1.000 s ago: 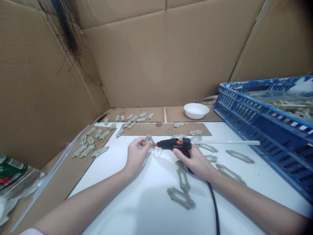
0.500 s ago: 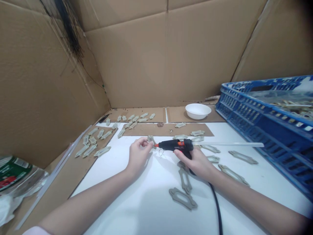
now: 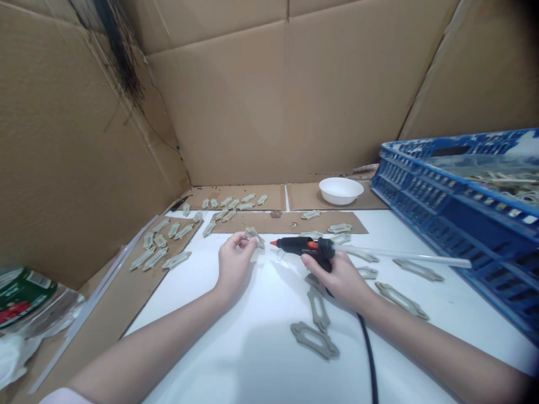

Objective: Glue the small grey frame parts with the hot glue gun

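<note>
My left hand pinches a small grey-beige moulded piece between thumb and fingers. My right hand grips a black hot glue gun with an orange nozzle. A long translucent glue stick runs from the gun's rear toward the right. The nozzle points at the held piece, a short gap apart. A black power cord trails down past my right wrist. Several similar frame-shaped pieces, such as one near my arms, lie on the white work surface.
A blue plastic crate holding pale pieces stands at the right. A white bowl sits on cardboard at the back. Cardboard sheets carry rows of small pieces. Cardboard walls surround the surface, and a plastic bag lies at lower left.
The glue gun has drawn back from the held piece, opening a small gap at the nozzle. The left hand has shifted slightly left, and the glue stick now tilts differently.
</note>
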Demonstrator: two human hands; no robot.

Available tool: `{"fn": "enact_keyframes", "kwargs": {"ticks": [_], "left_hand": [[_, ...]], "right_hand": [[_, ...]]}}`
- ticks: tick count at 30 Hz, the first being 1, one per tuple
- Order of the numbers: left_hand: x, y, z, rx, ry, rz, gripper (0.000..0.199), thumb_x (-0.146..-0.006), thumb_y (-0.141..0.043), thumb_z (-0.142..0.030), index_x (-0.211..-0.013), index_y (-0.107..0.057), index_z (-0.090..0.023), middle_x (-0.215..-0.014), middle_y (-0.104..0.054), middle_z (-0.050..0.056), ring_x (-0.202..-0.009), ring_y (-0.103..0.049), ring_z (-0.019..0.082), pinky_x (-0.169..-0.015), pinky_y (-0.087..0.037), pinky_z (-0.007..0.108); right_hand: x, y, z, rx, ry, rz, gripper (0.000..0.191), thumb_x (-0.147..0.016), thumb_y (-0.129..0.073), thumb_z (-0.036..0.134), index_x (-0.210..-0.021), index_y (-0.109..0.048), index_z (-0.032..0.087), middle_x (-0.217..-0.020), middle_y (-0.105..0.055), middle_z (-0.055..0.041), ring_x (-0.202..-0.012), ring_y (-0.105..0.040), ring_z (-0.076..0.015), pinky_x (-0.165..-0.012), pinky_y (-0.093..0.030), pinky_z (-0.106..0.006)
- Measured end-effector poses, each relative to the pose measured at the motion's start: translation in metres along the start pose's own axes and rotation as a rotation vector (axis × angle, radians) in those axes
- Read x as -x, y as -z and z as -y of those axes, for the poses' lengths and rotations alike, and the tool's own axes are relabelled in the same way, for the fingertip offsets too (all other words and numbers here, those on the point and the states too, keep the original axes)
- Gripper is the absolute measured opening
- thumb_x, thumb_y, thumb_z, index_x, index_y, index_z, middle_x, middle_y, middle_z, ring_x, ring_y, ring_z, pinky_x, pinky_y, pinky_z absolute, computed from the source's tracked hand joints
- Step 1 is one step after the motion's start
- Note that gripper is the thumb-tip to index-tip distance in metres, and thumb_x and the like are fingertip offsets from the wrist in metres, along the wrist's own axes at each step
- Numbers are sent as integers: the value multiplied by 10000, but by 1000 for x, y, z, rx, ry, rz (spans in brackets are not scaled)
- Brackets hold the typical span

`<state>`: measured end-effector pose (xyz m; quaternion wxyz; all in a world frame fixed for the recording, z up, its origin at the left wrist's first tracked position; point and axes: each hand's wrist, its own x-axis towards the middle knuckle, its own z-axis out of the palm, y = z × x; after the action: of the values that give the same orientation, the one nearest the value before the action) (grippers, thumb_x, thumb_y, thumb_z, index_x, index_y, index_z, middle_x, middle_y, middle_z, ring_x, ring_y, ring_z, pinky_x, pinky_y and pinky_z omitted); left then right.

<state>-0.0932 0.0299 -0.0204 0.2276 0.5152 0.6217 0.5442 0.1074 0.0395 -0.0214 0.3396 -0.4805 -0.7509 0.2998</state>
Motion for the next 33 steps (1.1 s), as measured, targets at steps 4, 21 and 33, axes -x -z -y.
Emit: {"fn": "enact_keyframes", "kwargs": {"ticks": [4,21,33], "left_hand": [[-1,0,-1,19,-2,13,159,-724,-527,-308,-737,-593,-164,-643,-550,-9,-659,-500,133,-663,-379,225],[-35,15,18,-170,53,-45,386,-670,-568,-372,-966,-611,-127,-687,-643,38,-639,-573,160,-597,-398,251],[-73,55,42,-692,104,-187,270,-742,-465,-364,-903,-523,-155,-791,-659,118,-789,-598,272,-664,-374,325]], "right_hand": [[1,0,-6,-89,-51,-122,383,-773,-434,485,-637,-573,155,-421,-463,23,-428,-472,-133,-464,-400,-257],[-5,6,-12,-373,-173,-475,461,-760,-460,542,-779,-622,110,-431,-496,4,-408,-468,-128,-420,-387,-239],[-4,5,-8,-353,-142,-437,413,-763,-470,517,-696,-598,129,-433,-497,5,-416,-477,-126,-427,-398,-243]]}}
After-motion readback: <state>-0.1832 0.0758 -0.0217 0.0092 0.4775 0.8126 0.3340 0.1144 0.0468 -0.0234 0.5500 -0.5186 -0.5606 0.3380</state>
